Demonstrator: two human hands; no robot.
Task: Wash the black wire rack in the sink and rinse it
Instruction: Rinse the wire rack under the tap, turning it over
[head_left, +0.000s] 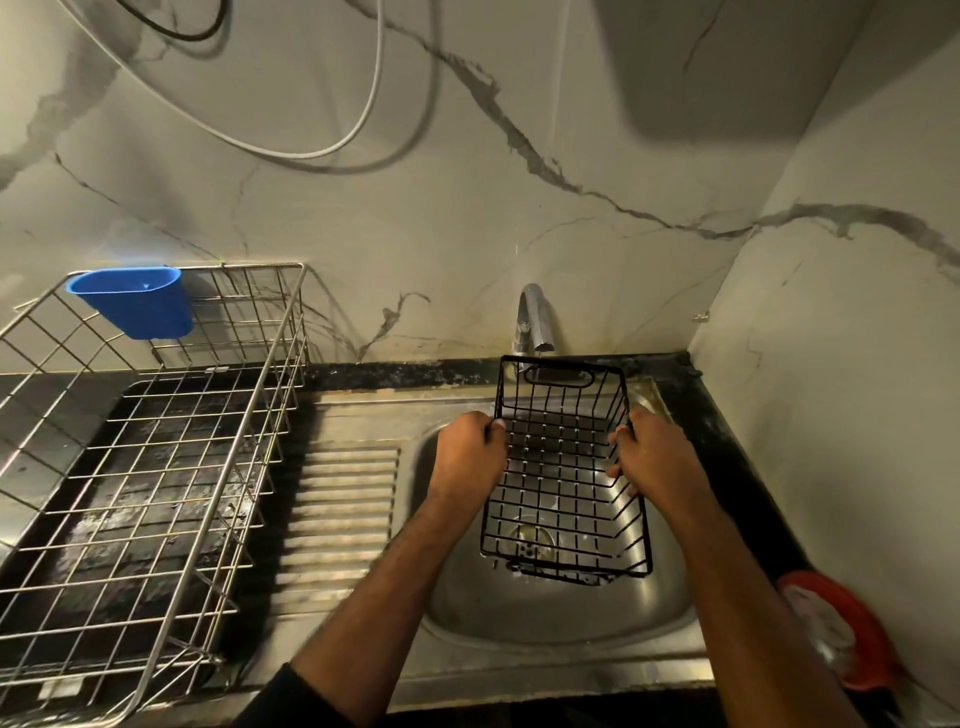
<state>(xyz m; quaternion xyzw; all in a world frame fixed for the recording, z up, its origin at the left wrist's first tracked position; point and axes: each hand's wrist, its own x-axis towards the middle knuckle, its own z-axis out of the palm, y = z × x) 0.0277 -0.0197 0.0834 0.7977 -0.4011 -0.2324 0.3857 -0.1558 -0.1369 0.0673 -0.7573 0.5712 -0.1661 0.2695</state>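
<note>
The black wire rack, a basket with a handle slot at its far end, hangs tilted over the steel sink. Its far end sits just under the spout of the tap. My left hand grips the rack's left rim. On the opposite rim my right hand holds the right side. The drain shows through the rack's wires. I cannot tell whether water is running.
A large steel wire dish rack with a blue plastic cup hooked on it stands on the left counter. The ribbed drainboard lies between it and the basin. An orange-rimmed container sits at the right edge. Marble walls close the corner.
</note>
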